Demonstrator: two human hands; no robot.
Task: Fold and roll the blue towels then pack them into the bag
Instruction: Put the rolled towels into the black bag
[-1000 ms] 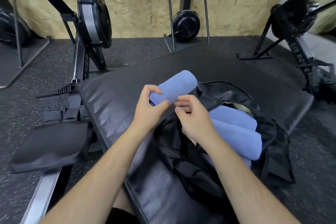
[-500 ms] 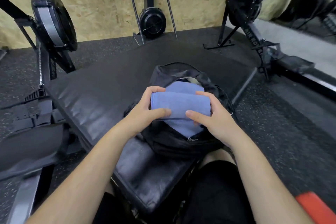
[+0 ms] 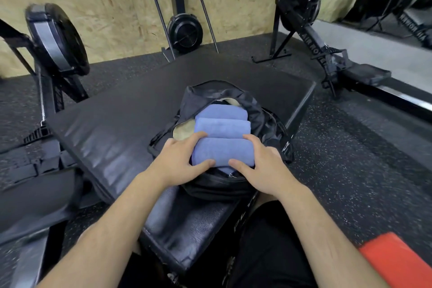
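Observation:
A black bag (image 3: 268,121) lies open on a black padded mat (image 3: 112,133). Three rolled blue towels lie side by side in its opening. The far towel (image 3: 221,112) and the middle towel (image 3: 222,127) sit deeper in the bag. The nearest towel (image 3: 222,152) lies at the bag's near edge. My left hand (image 3: 180,159) grips its left end, thumb in front and fingers over the top. My right hand (image 3: 261,161) grips its right end the same way.
Rowing machines stand around the mat: one at the left (image 3: 56,37), one upright against the plywood wall (image 3: 184,30), one at the right (image 3: 311,21). A red pad (image 3: 397,262) shows at the bottom right. Speckled rubber floor surrounds the mat.
Both hands carried the rolled towel from the mat's left over the bag and lowered it into the opening next to the other two towels. The view turned to the right.

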